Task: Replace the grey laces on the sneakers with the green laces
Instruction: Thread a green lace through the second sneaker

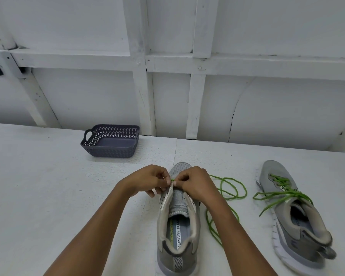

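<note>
**Green lace started at the toe-end eyelets of the unlaced sneaker**

Both hands met over the front of the near sneaker (177, 226), which stood on the white worktop (48, 196) with its heel toward the person and its toe pointing away. That put the eyelet rows straight under the fingers. The left hand (147, 180) and the right hand (193, 182) each had a grip closed to a fingertip pinch on a short stretch of the green lace (172, 179), just where the lowest eyelets sit. Whether the left fingers also held the eyelet flap could not be told.

The rest of that lace trailed in loose loops on the worktop to the right of the shoe, probably left slack so it could feed through freely. No lace crossed the tongue higher up, so the threading looked barely begun.

The second sneaker (299, 216) lay well apart at the right, tipped on its side and already laced in green, though untied. A dark basket (110, 142) sat near the wall. No grey laces were visible.
</note>
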`<state>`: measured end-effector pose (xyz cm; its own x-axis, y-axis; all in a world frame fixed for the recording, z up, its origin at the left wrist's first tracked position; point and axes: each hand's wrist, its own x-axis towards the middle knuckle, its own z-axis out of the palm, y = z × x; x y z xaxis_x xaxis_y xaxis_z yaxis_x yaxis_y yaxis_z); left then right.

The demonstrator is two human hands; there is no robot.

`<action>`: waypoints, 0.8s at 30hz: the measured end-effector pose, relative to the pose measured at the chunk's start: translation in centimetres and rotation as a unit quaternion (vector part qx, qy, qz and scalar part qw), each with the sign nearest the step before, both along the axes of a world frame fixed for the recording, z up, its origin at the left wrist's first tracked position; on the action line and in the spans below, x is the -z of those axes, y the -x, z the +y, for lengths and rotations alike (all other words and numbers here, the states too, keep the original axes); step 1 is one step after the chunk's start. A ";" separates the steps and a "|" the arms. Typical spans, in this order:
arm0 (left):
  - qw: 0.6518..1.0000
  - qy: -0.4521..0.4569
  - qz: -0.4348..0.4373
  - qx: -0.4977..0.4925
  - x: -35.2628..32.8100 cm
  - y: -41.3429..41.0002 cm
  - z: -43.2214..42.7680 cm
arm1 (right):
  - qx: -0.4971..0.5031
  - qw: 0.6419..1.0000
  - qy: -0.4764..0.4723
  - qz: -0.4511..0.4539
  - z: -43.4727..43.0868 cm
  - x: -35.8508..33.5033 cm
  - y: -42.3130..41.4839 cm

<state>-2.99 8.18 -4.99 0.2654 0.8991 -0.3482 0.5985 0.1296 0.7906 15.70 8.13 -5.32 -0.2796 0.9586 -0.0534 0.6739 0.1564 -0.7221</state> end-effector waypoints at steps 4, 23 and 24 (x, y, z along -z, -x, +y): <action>0.998 -0.054 0.010 0.015 0.1 -0.1 -0.1 | -0.012 1.000 0.003 0.000 0.1 -0.1 -0.3; 0.996 -0.038 0.065 0.052 -0.7 1.7 -0.4 | -0.017 0.995 0.092 -0.020 -0.7 1.1 -7.0; 0.997 -0.053 0.038 0.039 -0.9 1.6 -0.5 | -0.023 0.995 0.095 -0.014 -0.7 1.1 -6.9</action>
